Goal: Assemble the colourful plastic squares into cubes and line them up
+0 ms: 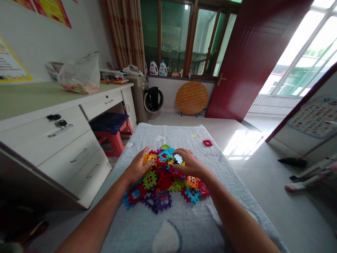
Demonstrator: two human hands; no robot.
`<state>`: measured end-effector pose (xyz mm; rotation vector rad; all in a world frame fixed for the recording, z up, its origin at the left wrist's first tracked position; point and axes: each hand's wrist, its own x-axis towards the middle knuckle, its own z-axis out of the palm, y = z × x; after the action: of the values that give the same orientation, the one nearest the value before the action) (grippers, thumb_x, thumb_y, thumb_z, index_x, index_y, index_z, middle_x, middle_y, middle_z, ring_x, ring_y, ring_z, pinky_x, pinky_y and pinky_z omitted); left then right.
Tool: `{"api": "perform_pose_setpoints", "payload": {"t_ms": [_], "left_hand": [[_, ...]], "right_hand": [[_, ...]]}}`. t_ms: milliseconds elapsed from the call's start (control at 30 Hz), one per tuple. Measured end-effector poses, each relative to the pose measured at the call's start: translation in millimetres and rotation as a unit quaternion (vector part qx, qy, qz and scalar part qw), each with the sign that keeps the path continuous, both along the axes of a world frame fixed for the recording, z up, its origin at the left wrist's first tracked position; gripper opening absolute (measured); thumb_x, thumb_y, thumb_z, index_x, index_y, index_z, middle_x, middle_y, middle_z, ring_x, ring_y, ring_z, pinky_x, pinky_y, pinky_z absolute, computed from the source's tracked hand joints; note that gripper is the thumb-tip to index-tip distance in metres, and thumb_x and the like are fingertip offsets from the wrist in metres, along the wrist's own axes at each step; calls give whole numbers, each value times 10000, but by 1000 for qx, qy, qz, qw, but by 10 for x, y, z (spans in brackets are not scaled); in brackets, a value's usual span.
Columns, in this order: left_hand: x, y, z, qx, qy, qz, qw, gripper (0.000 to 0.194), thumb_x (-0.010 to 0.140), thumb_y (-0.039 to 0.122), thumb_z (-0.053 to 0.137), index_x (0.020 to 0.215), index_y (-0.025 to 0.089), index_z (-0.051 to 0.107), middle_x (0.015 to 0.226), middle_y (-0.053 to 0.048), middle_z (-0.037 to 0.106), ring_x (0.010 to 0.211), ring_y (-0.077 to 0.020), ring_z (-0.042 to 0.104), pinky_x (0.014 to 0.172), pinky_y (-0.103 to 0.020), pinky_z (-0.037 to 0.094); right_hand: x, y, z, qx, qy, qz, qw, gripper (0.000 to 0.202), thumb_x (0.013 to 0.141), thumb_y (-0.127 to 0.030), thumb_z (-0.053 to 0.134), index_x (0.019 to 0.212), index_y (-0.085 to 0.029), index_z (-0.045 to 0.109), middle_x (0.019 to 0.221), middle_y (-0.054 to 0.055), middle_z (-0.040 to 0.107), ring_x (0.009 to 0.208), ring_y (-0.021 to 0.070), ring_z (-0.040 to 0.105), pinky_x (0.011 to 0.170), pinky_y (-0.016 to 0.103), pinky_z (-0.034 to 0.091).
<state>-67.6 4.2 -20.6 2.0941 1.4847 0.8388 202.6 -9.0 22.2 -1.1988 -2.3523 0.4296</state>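
A heap of colourful plastic interlocking blocks (164,177) with notched edges lies on a cloth-covered table (168,221). At the heap's left side, my left hand (138,167) is open, its thumb spread from the fingers and against a yellow block (152,160). My right hand (191,163) curves over the heap's right side, thumb and fingers apart around a light blue block (178,159). Whether either hand bears any weight is not clear. Nearest me lie a purple block (163,201) and a green block (150,179). Fingertips are partly hidden among the pieces.
One red block (207,143) lies apart at the table's far right. To the left stand a white desk (63,140) with a plastic bag (80,73) on it and a stool (110,124). A washing machine (138,95) and a round wooden board (192,97) are at the back.
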Motion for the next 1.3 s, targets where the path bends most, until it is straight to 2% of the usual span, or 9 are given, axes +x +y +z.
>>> {"api": "perform_pose_setpoints", "payload": {"t_ms": [167, 333, 400, 633, 733, 833, 1067, 1167, 1300], "left_hand": [[-163, -5, -153, 40, -9, 61, 997, 582, 863, 524, 398, 1318, 165, 452, 1383, -126, 473, 1316, -261, 405, 1123, -422, 288], [-293, 9, -199, -24, -64, 95, 993, 651, 847, 601, 366, 1284, 134, 488, 1335, -136, 535, 1226, -264, 514, 1041, -389, 403], [-300, -1, -178, -48, -91, 100, 990, 676, 837, 622, 365, 1284, 130, 489, 1321, -134, 554, 1202, -260, 538, 1015, -374, 429], [-275, -6, -197, -59, -92, 94, 990, 646, 820, 641, 388, 1228, 163, 539, 1284, -105, 591, 1206, -253, 532, 1043, -364, 393], [-295, 10, -237, -63, -103, 87, 989, 640, 822, 640, 393, 1238, 174, 528, 1285, -99, 590, 1207, -250, 530, 1045, -373, 391], [-305, 6, -237, -66, -100, 93, 988, 644, 820, 640, 398, 1237, 168, 531, 1288, -105, 589, 1203, -253, 533, 1043, -374, 393], [-319, 6, -242, -52, -90, 101, 990, 622, 809, 640, 408, 1209, 187, 556, 1265, -95, 608, 1199, -257, 540, 1034, -386, 403], [-329, 21, -262, -52, -80, 100, 990, 621, 810, 639, 408, 1208, 186, 559, 1270, -94, 606, 1196, -255, 542, 1040, -380, 396], [-320, 28, -256, -56, -79, 95, 991, 630, 809, 645, 404, 1208, 182, 556, 1272, -94, 602, 1199, -249, 538, 1046, -368, 387]], "right_hand": [[-25, -185, -103, 29, -66, -9, 997, 471, 606, -446, 787, 995, -232, 629, 1032, 54, 576, 988, 245, 471, 873, 392, 360], [-43, -176, -141, 29, 10, 20, 999, 97, 779, -220, 618, 868, -213, 655, 870, 23, 606, 876, 173, 522, 845, 324, 371], [6, -138, -139, 13, 80, 11, 997, 126, 836, -210, 537, 848, -204, 662, 845, 22, 612, 835, 149, 544, 809, 291, 394], [646, 164, -291, -18, 242, -224, 944, 296, 842, -387, 458, 937, -162, 627, 682, 1, 578, 623, 135, 528, 587, 253, 413], [961, 262, -425, 16, 187, -336, 923, 290, 786, -379, 500, 956, -171, 611, 581, -36, 513, 545, 134, 477, 540, 253, 371], [1125, 294, -554, 2, 114, -382, 917, 213, 775, -320, 497, 871, -179, 624, 605, -19, 548, 578, 145, 506, 571, 258, 378], [1179, 284, -685, 13, -44, -421, 906, 281, 763, -336, 580, 984, -188, 669, 986, 95, 609, 907, 213, 566, 795, 309, 417], [1177, 275, -685, -19, -73, -397, 915, 376, 739, -435, 610, 1028, -199, 658, 992, 89, 596, 901, 221, 562, 787, 315, 412], [1160, 273, -699, -48, -80, -371, 924, 397, 731, -405, 609, 1057, -180, 633, 982, 98, 583, 861, 211, 559, 769, 312, 407]]}}
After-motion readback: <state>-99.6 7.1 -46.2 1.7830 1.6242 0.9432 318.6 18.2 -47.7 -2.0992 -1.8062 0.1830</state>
